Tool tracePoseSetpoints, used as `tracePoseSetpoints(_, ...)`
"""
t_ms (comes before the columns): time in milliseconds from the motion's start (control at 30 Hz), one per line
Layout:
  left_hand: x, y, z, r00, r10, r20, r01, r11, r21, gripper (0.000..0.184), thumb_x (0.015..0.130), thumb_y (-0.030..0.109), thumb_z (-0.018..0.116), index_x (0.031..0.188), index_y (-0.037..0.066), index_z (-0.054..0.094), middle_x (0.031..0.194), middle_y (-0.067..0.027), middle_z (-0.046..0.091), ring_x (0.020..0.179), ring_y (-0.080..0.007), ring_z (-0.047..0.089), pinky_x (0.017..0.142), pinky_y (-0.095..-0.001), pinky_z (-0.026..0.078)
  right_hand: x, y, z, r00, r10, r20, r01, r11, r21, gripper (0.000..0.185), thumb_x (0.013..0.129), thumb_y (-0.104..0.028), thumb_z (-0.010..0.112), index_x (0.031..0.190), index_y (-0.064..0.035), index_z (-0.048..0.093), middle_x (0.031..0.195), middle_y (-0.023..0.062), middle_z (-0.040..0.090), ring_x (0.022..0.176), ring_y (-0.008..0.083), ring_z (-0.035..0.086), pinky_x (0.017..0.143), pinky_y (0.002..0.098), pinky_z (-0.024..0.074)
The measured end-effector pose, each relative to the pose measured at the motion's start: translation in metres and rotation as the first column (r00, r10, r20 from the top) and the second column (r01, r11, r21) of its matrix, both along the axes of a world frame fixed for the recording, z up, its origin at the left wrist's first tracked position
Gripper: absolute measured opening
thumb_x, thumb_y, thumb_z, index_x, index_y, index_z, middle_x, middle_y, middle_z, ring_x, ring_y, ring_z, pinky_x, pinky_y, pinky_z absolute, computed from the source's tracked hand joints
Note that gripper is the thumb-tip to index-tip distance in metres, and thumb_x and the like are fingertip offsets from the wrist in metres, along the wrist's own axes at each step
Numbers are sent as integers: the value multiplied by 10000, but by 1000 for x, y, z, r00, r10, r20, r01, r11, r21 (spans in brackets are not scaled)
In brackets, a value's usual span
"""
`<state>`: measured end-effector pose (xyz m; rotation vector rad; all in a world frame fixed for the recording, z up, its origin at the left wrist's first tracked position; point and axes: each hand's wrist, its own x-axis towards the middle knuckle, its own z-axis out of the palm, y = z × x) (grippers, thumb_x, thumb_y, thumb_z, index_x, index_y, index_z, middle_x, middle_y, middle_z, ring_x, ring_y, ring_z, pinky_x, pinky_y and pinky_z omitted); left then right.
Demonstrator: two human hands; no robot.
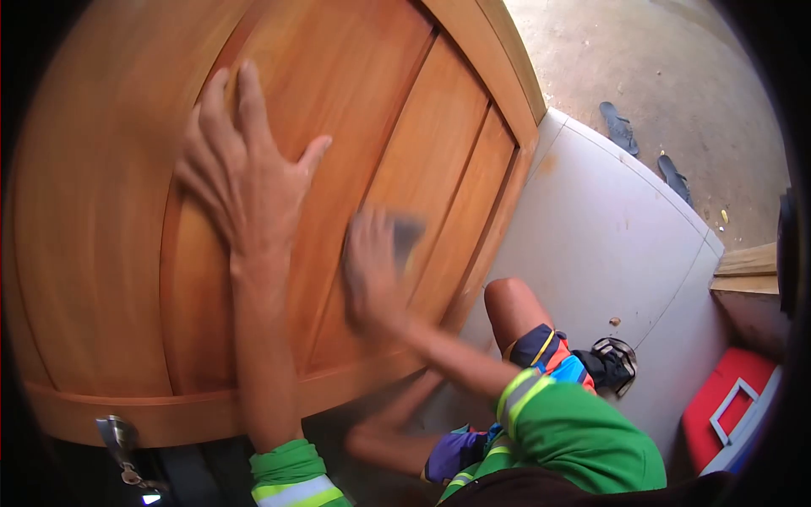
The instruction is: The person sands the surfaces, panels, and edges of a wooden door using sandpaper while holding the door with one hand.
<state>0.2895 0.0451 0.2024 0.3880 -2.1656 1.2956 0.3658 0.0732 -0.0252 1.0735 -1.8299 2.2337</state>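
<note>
A brown wooden door point(338, 127) with raised panels fills the left and middle of the head view. My left hand point(245, 173) rests on its upper panel, fingers apart and thumb out, holding nothing. Lower and to the right, my right hand point(374, 266) presses a dark grey sheet of sandpaper point(407, 237) against the wood. Motion blurs that hand, and its palm side is hidden. At the door's lower left edge sits a metal handle point(118, 433) with keys hanging by it.
White tiled floor point(591, 228) borders the door on the right. Two dark flip-flops point(621, 128) lie on the concrete beyond. A red case point(718, 410) with a pale handle stands at lower right, below a wooden frame piece point(748, 262). My bent knee point(511, 304) is close to the door.
</note>
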Motion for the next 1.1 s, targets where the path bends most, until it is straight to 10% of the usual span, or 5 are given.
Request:
tracePoseSetpoints(333, 0, -2, -13, 999, -3, -44, 1, 999, -41, 924, 579, 546, 917, 1409, 337, 567, 1467, -74, 482, 1306, -316, 460, 958, -567, 399, -153, -42, 12, 896, -364, 255, 411, 896, -166, 606, 888, 26, 476, 1492, 60, 448, 1582, 289, 386, 1501, 470, 313, 1237, 598, 211)
tracePoseSetpoints(467, -4, -5, -12, 998, -41, -53, 40, 999, -30, 886, 577, 547, 921, 1376, 365, 585, 1446, -77, 490, 1294, -330, 442, 1004, -585, 364, 69, -9, -84, 986, -125, -114, 116, 989, -87, 562, 915, 0, 493, 1470, 87, 468, 1577, 295, 393, 1476, 489, 345, 1227, 571, 250)
tracePoseSetpoints(667, -9, -6, -16, 996, -38, -75, 34, 998, -48, 851, 573, 560, 923, 1339, 375, 602, 1434, -68, 491, 1275, -339, 434, 1008, -589, 357, -69, -29, -77, 869, -249, 428, 309, 948, -74, 618, 913, 29, 439, 1524, 91, 365, 1628, 279, 303, 1534, 480, 200, 1264, 546, 111)
tracePoseSetpoints(900, -16, -7, -17, 988, -6, -152, -5, 997, -75, 851, 543, 620, 912, 1307, 403, 604, 1374, -58, 508, 1224, -340, 441, 981, -579, 377, 47, -7, -138, 996, -28, 81, 27, 1000, 14, 699, 879, 19, 412, 1572, 53, 324, 1657, 273, 256, 1562, 449, 151, 1262, 555, 99)
tracePoseSetpoints(1100, -16, -10, -20, 988, 58, -146, -70, 994, -80, 832, 595, 683, 880, 1336, 424, 604, 1406, -23, 436, 1270, -315, 420, 1030, -590, 359, -177, -53, -57, 866, -267, 422, 364, 916, -167, 587, 960, -50, 426, 1535, 57, 380, 1624, 297, 297, 1541, 451, 185, 1268, 545, 107)
